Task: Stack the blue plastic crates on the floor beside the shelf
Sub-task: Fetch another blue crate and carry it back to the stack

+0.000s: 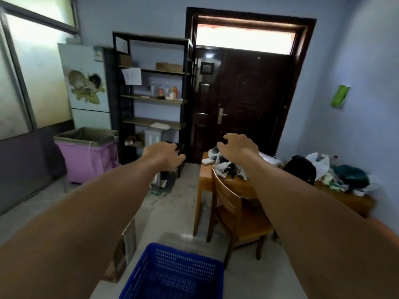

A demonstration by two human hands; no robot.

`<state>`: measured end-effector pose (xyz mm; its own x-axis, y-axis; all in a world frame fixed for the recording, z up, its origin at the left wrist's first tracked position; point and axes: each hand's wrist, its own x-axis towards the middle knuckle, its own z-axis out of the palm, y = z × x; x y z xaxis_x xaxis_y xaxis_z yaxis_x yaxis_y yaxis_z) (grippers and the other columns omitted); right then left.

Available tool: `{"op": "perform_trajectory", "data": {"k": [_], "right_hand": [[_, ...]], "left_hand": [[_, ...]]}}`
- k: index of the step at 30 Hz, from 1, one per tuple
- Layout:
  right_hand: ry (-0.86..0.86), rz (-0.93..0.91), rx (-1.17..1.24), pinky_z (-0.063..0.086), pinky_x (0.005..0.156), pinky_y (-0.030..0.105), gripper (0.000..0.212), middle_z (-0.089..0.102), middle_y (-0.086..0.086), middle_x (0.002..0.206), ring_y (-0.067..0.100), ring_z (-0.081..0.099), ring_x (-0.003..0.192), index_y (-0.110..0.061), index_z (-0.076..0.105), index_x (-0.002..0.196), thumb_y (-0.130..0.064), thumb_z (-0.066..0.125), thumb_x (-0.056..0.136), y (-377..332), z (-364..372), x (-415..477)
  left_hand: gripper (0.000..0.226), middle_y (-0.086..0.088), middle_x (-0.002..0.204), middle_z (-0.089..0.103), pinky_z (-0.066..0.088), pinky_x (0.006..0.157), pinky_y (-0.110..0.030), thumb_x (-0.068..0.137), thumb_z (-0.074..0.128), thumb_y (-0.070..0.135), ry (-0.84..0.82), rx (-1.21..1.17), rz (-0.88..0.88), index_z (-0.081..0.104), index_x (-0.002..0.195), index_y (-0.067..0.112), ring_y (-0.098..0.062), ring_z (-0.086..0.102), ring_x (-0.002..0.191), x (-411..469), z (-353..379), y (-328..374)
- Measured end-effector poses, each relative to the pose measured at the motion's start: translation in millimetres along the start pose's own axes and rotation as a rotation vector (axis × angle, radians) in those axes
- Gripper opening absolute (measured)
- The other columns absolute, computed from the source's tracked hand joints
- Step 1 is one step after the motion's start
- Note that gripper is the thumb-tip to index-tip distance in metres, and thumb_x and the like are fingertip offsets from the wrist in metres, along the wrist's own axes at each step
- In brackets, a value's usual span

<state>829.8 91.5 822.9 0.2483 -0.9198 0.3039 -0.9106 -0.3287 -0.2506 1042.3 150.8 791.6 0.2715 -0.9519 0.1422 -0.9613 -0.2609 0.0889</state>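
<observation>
Grey floor (185, 190) under 1 blue crate (172, 275), wooden chair (235, 214).

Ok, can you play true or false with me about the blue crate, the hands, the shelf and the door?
1. Both hands hold the blue crate. False: the left hand and right hand are stretched out in the air, empty, and the blue crate sits low down below them.
2. The black shelf stands just left of the dark door. True.
3. The blue crate is full of bottles. False: it looks empty.
4. A pink bin stands left of the shelf. True.
5. The door is wide open. False: it is shut.
</observation>
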Motion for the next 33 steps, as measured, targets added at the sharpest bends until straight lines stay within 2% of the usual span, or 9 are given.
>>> {"op": "perform_trajectory", "data": {"k": [8,12,14,16,18,23,25,30,33], "right_hand": [[-0.011,0.07,0.01,0.044,0.077,0.037,0.043,0.062,0.007,0.122,0.022,0.049,0.09,-0.018,0.059,0.131,-0.042,0.046,0.098,-42,42,32],[0.008,0.126,0.044,0.05,0.076,0.039,0.041,0.064,0.004,0.111,0.023,0.06,0.093,-0.022,0.063,0.125,-0.043,0.045,0.095,-36,75,44],[-0.006,0.145,0.043,0.052,0.083,0.04,0.044,0.065,0.006,0.122,0.027,0.063,0.103,-0.024,0.06,0.132,-0.045,0.044,0.097,-29,94,49],[-0.034,0.164,0.003,0.05,0.088,0.04,0.047,0.061,0.008,0.133,0.028,0.06,0.113,-0.023,0.057,0.138,-0.045,0.045,0.098,-20,116,56],[-0.057,0.179,-0.026,0.049,0.087,0.04,0.049,0.06,0.008,0.134,0.028,0.058,0.114,-0.022,0.056,0.138,-0.045,0.044,0.097,-8,143,68],[-0.122,0.195,-0.063,0.05,0.074,0.038,0.041,0.066,0.005,0.111,0.025,0.06,0.091,-0.023,0.062,0.12,-0.05,0.041,0.097,29,229,108],[-0.188,0.206,-0.048,0.053,0.079,0.04,0.038,0.065,0.005,0.107,0.025,0.06,0.091,-0.023,0.061,0.12,-0.048,0.044,0.097,45,269,121],[-0.327,0.268,-0.015,0.048,0.075,0.035,0.042,0.066,0.004,0.119,0.023,0.058,0.093,-0.024,0.057,0.133,-0.046,0.047,0.099,83,377,134],[-0.396,0.318,0.018,0.052,0.076,0.035,0.043,0.066,0.001,0.112,0.019,0.058,0.087,-0.025,0.055,0.135,-0.047,0.048,0.099,107,449,128]], "left_hand": [[0.07,-0.011,0.153,0.054,0.047,0.099,-0.047,0.099,0.035,0.066,0.018,0.029,0.014,0.048,0.152,0.022,-0.034,0.054,0.136,30,12,-76],[0.066,-0.012,0.15,0.055,0.047,0.098,-0.046,0.1,0.037,0.062,-0.011,-0.001,0.02,0.05,0.149,0.02,-0.035,0.055,0.134,59,42,-90],[0.063,-0.012,0.145,0.059,0.049,0.094,-0.044,0.102,0.037,0.061,-0.039,-0.026,0.042,0.051,0.147,0.019,-0.035,0.058,0.129,74,65,-86],[0.062,-0.012,0.14,0.061,0.048,0.087,-0.042,0.102,0.037,0.06,-0.076,-0.052,0.062,0.052,0.145,0.018,-0.035,0.06,0.123,90,94,-80],[0.065,-0.011,0.143,0.059,0.047,0.089,-0.044,0.1,0.038,0.062,-0.118,-0.076,0.068,0.051,0.146,0.018,-0.035,0.058,0.127,109,125,-73],[0.072,-0.012,0.149,0.056,0.046,0.103,-0.047,0.092,0.041,0.065,-0.225,-0.123,0.031,0.053,0.145,0.018,-0.034,0.053,0.135,161,212,-55],[0.074,-0.012,0.154,0.052,0.046,0.109,-0.047,0.093,0.043,0.064,-0.257,-0.143,0.011,0.05,0.15,0.019,-0.033,0.05,0.139,178,250,-55],[0.067,-0.011,0.147,0.057,0.048,0.102,-0.046,0.095,0.046,0.059,-0.362,-0.136,-0.04,0.053,0.145,0.016,-0.032,0.057,0.13,211,349,-76],[0.068,-0.016,0.142,0.06,0.05,0.102,-0.047,0.093,0.045,0.059,-0.447,-0.132,-0.104,0.056,0.141,0.011,-0.036,0.059,0.125,225,418,-103]]}}
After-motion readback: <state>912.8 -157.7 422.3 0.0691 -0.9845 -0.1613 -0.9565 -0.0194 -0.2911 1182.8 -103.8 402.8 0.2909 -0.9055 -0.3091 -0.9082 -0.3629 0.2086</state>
